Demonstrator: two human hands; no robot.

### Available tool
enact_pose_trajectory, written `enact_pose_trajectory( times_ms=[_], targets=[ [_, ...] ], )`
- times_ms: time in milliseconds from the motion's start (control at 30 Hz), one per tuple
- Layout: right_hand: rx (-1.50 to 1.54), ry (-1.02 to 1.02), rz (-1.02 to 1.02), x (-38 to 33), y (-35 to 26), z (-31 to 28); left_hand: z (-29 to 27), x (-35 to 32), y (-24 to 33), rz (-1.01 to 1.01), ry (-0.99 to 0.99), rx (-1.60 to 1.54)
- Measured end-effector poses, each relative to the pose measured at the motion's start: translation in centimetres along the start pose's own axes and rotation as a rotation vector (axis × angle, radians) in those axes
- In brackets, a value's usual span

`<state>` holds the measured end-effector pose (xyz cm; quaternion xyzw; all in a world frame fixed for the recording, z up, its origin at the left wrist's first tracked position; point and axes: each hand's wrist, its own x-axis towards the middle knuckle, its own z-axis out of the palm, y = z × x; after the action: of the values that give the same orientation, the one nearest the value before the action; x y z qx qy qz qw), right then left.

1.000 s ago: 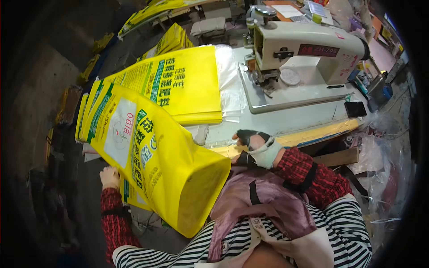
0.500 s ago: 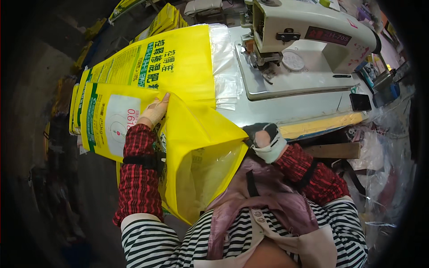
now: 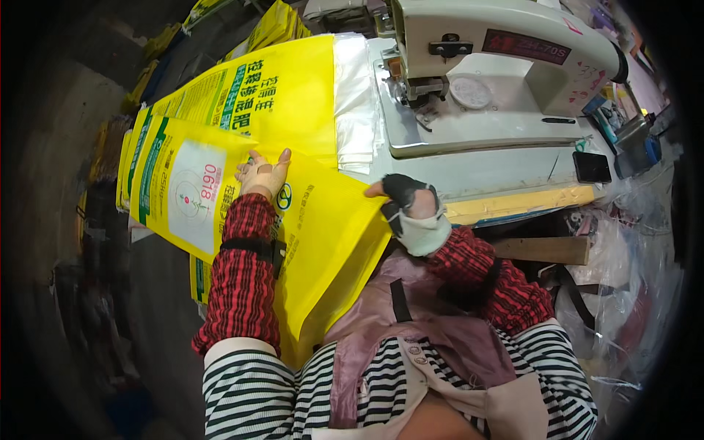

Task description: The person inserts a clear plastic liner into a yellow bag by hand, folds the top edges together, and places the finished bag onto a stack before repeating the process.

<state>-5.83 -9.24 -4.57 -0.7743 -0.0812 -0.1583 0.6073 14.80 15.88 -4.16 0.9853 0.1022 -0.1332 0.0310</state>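
Note:
A large yellow printed sack (image 3: 323,235) lies across my lap and the table's near edge. My left hand (image 3: 262,174) rests flat on its upper face, fingers spread. At the sack's right edge sits my right hand (image 3: 412,209), gloved in white and black, with its thumb on the yellow material; the grip itself is hidden. A pile of similar yellow sacks (image 3: 271,95) lies flat on the table just beyond my left hand.
A white industrial sewing machine (image 3: 499,51) stands on the table at the upper right, a clear plastic sheet (image 3: 353,103) beside it. A dark phone (image 3: 591,167) lies near the table's right edge. More yellow sacks (image 3: 275,18) are stacked at the back.
The yellow sack, bulging upright a second ago, has been laid down flat. My left hand moved from under its left side up onto its top face. My right hand stayed at its right edge.

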Motion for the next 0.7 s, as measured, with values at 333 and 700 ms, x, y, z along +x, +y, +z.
enact_pose_trajectory(
  times_ms=[333,700],
  targets=[
    [-0.214,-0.086,-0.002,-2.9,4.8,-0.8,-1.8,-9.5,-10.1,0.257,0.140,-0.597],
    [-0.610,-0.271,0.057,-0.1,3.4,1.4,10.4,-35.7,-16.8,-0.608,-0.007,-1.557]
  ],
)
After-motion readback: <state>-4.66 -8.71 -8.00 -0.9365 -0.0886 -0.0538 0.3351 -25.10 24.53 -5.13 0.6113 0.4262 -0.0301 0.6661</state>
